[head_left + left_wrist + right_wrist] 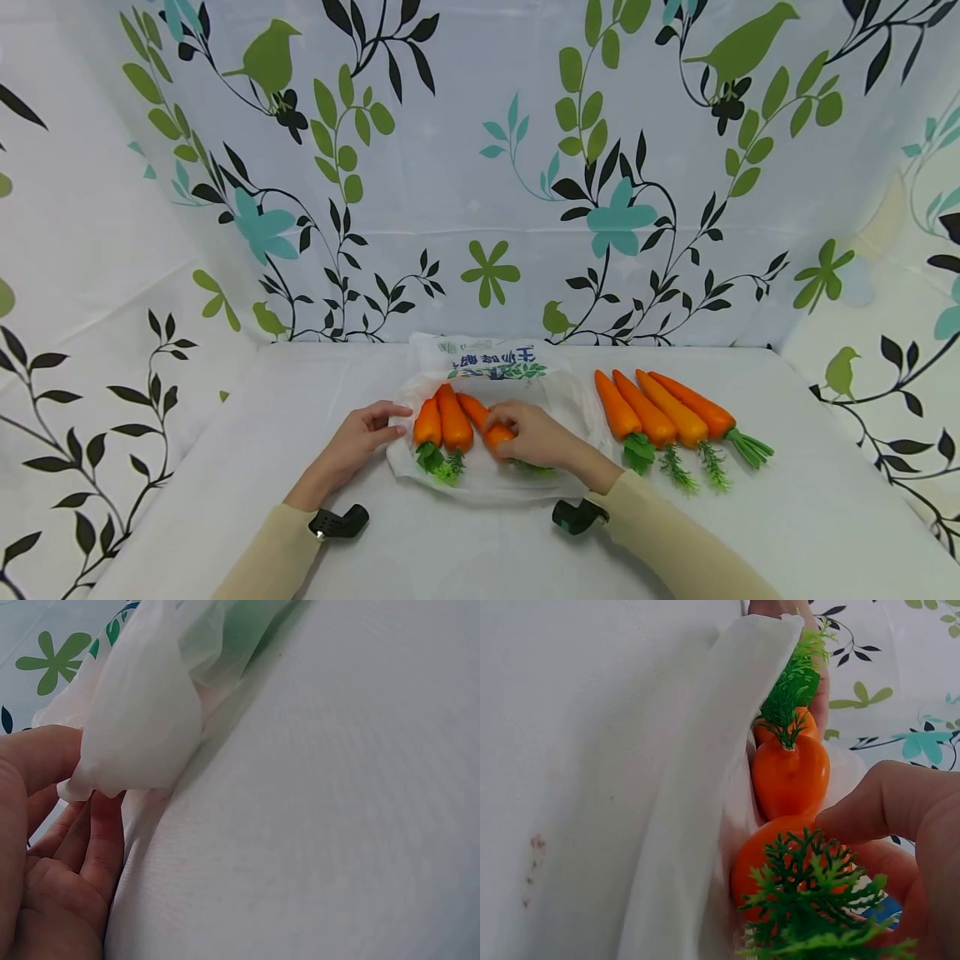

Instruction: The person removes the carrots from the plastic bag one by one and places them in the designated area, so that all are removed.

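A white plastic bag [487, 490] with printed lettering lies flat at the middle of the table. Two orange carrots [453, 421] with green tops rest on it side by side. Just to their right, my right hand [536, 435] grips a third carrot [769, 859] between thumb and fingers, its leafy top [802, 900] pointing toward me. My left hand [365, 439] is at the bag's left edge. In the left wrist view, its thumb and fingers [105, 840] pinch a fold of the bag [142, 712]; the fingertips are partly hidden behind the plastic.
Several more carrots [648, 408] lie in a slanted row to the right of the bag, tops toward me. A patterned cloth [450, 167] hangs behind the white table [315, 375]. Both wrists wear dark devices [339, 522].
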`<state>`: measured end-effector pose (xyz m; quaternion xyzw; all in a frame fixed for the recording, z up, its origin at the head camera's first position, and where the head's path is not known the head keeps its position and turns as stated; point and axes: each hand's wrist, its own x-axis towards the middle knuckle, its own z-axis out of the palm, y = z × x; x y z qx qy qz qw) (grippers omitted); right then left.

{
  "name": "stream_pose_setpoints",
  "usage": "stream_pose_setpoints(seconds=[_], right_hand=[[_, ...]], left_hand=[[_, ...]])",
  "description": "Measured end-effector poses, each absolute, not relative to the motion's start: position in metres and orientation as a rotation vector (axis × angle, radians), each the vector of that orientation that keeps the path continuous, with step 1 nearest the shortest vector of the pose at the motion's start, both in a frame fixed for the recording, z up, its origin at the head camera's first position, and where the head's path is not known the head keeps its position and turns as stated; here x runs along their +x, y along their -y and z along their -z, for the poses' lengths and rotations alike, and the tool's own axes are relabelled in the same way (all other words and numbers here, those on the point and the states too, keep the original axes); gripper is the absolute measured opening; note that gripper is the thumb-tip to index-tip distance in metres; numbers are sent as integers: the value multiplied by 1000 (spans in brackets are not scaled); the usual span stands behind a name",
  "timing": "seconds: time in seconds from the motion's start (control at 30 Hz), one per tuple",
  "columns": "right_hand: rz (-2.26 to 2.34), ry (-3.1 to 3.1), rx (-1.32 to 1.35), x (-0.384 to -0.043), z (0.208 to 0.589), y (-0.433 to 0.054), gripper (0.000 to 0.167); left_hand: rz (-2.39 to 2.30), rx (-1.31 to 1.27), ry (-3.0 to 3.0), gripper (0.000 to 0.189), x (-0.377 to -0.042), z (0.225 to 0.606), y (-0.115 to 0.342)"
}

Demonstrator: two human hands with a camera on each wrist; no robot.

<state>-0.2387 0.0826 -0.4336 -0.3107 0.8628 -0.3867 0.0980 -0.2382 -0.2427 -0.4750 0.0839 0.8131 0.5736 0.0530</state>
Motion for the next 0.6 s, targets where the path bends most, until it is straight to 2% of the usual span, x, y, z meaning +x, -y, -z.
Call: stream_pose_setpoints(seconds=[0.6], right_hand=[[1148,-2562,-923,-240,434,-93,31]], left_hand=[[-1730,228,-2470,28,-238,475,242]])
